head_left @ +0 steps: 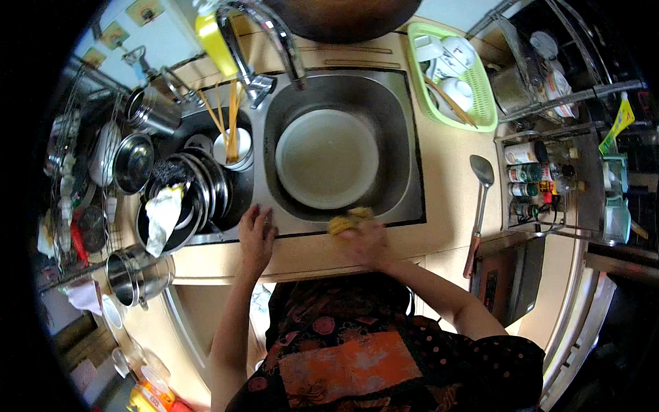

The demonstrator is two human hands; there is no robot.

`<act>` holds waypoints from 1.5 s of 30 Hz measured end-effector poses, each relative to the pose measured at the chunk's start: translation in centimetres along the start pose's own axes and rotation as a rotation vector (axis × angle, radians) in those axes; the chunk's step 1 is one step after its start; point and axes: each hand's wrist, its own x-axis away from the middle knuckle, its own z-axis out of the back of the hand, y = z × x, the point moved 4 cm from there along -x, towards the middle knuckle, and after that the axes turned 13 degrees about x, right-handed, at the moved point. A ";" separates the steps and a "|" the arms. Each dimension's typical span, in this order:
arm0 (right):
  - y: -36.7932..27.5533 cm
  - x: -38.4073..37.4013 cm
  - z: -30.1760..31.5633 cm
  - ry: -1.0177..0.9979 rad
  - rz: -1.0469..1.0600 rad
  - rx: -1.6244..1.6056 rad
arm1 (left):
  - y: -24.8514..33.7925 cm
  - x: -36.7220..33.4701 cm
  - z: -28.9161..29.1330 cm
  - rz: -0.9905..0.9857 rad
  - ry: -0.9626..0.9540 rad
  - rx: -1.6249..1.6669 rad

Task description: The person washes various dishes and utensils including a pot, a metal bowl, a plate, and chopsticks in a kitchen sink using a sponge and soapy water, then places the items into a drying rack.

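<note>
Cloth (339,226), yellow and bunched, lies at the front rim of the sink (410,158), and on my feed the right hand (365,244) is curled partway round it. The left hand (257,237), fingers loosely spread, is beside that rim, holding nothing I can see. If the metal is wet, I judge a fast wipe could skid, or push drips over the edge of the counter (302,252). Blur softens the right fingers, both palms are hidden, and the dark pan (343,20) is cut off above
</note>
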 end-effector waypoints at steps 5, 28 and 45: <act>11.2 5.0 4.5 -0.067 -0.579 0.445 | 0.0 -3.6 -3.2 0.036 -0.049 -0.313; 19.2 -32.4 -9.5 0.533 -0.616 0.052 | -0.4 -9.0 -4.4 0.317 0.024 -0.449; 1.3 -27.2 -10.4 -0.118 -0.081 -0.832 | 0.0 -8.8 -3.5 0.257 0.080 -0.392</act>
